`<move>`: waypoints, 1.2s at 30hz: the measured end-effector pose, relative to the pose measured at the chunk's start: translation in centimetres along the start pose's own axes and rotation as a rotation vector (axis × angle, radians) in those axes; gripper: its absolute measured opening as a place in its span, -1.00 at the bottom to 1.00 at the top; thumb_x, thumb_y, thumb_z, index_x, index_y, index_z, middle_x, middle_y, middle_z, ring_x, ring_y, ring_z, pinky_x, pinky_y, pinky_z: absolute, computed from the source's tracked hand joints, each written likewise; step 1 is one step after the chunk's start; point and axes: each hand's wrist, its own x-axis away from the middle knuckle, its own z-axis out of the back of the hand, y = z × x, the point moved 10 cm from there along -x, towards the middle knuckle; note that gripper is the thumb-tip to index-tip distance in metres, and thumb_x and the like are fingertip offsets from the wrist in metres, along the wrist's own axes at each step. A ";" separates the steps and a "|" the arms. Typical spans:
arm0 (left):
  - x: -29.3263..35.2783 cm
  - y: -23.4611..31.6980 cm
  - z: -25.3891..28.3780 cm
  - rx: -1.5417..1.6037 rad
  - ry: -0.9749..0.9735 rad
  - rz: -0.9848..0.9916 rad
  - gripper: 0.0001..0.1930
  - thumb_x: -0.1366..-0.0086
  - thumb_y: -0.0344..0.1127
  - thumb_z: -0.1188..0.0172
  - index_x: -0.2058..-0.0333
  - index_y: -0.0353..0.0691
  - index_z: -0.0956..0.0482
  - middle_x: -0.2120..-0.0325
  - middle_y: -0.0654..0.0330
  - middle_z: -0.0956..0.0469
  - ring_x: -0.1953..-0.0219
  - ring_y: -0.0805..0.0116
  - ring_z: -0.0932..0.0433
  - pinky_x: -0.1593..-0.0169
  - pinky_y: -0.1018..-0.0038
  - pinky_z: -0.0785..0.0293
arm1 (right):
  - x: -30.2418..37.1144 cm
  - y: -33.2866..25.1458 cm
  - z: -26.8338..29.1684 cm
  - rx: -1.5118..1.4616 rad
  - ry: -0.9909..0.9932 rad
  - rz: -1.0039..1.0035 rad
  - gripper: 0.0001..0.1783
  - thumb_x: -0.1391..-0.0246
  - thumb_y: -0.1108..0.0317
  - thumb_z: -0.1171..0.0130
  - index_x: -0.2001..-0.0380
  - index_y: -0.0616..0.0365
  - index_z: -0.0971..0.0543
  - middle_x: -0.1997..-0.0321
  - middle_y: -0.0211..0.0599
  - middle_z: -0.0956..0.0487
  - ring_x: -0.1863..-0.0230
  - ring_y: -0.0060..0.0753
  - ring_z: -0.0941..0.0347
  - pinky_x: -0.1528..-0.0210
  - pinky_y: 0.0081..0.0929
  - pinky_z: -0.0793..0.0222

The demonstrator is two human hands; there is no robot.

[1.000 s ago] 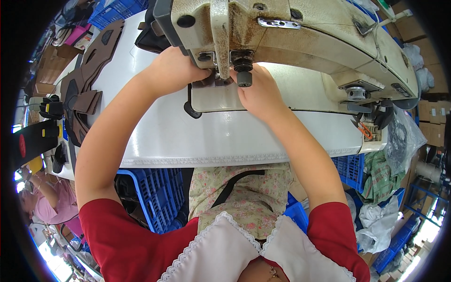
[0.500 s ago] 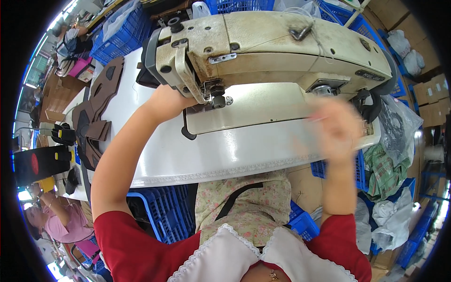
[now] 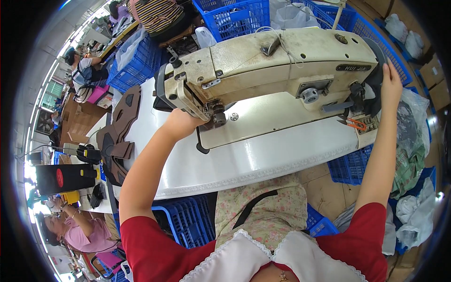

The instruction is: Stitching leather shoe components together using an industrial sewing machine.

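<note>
A cream sewing machine (image 3: 282, 61) stands on a white table (image 3: 235, 169) in front of me. My left hand (image 3: 181, 124) is at the needle end, beside the presser foot area (image 3: 217, 115). Its fingers reach behind the machine head and are hidden, and so is anything in them. At the far right my right hand (image 3: 391, 82) has its fingers curled on the rim of the dark handwheel (image 3: 374, 75). Orange-handled thread snips (image 3: 355, 123) lie at the right end of the machine bed (image 3: 268, 120).
Dark brown cut pieces (image 3: 126, 110) lie along the table's left side. Blue crates stand behind the machine (image 3: 232, 21) and under the table (image 3: 190, 221). Plastic bags (image 3: 408, 136) hang at the right. A co-worker in pink (image 3: 89, 232) sits to the left.
My right hand has moved from above the machine bed, where it was blurred, right to the handwheel. My left hand stays by the needle. The whole view has shifted somewhat.
</note>
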 end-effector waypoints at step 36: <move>0.9 3.4 -0.6 -0.434 0.125 -0.429 -0.67 -0.10 -0.47 -0.19 0.14 -0.03 -0.70 0.12 0.10 -0.62 0.01 0.05 -0.57 0.01 0.21 -0.51 | 17.5 -0.7 -3.3 0.425 -0.736 0.442 -0.79 0.05 0.41 -0.19 0.27 0.14 -0.64 0.28 -0.17 -0.57 0.16 -0.02 -0.53 0.12 -0.13 -0.45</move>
